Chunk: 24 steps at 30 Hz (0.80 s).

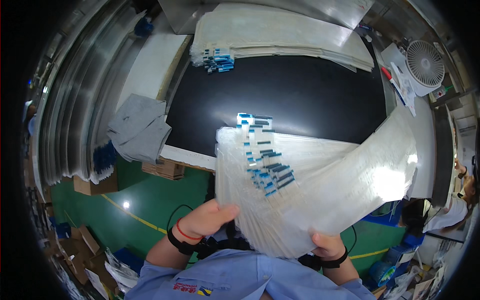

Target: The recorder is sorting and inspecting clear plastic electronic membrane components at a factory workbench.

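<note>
A thick, fanned-out stack of thin translucent sheets (345,195) hangs over the near edge of the black table, in front of my body. Rows of small blue and dark tabs (272,172) run through it in a staggered band. At its lower left edge, my left hand (212,218) grips the layered sheets. My right hand (327,245) holds the lower right edge, thumb on top and fingers hidden underneath. On the right, the sheets bend upward and catch a bright glare.
A second sheet stack (280,35) lies at the back of the black table (290,95). Grey cloth (140,127) drapes over the left corner. At right stand a white fan (425,62) and a red marker (386,73). Another person (452,212) is at far right; cardboard boxes (97,182) sit left.
</note>
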Tool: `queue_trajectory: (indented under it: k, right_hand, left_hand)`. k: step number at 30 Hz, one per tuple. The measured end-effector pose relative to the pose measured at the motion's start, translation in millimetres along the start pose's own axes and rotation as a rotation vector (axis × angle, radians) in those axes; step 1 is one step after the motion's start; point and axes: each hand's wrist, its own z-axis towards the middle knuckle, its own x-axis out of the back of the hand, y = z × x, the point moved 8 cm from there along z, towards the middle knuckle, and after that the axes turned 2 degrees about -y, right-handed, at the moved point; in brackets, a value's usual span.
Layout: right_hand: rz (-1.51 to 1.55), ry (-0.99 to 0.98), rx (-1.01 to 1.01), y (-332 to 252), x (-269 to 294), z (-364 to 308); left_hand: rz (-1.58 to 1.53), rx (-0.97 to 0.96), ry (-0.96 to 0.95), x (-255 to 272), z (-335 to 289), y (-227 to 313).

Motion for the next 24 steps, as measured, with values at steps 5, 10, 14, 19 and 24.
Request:
queue_trajectory:
  k: [5,10,14,19,24]
  right_hand:
    - [-0.102,-0.024,0.069,-2.4,10.7,-2.7]
    - [-0.183,-0.020,0.066,-1.4,20.6,-1.0]
    - [-0.105,-0.110,0.062,-5.3,15.4,-7.3]
    - [-0.005,-0.017,0.020,3.0,1.1,1.0]
    - [-0.198,-0.114,0.055,-7.4,11.1,-3.7]
  left_hand:
    - [0.270,-0.031,-0.047,-7.7,-3.0,9.9]
    - [-0.066,0.185,0.164,28.4,-8.2,-23.2]
    - [0.233,0.014,-0.057,5.6,-7.5,-4.7]
    - [-0.363,0.062,0.068,-0.5,0.2,-1.5]
    - [0.269,0.076,-0.148,-1.9,-5.4,-3.2]
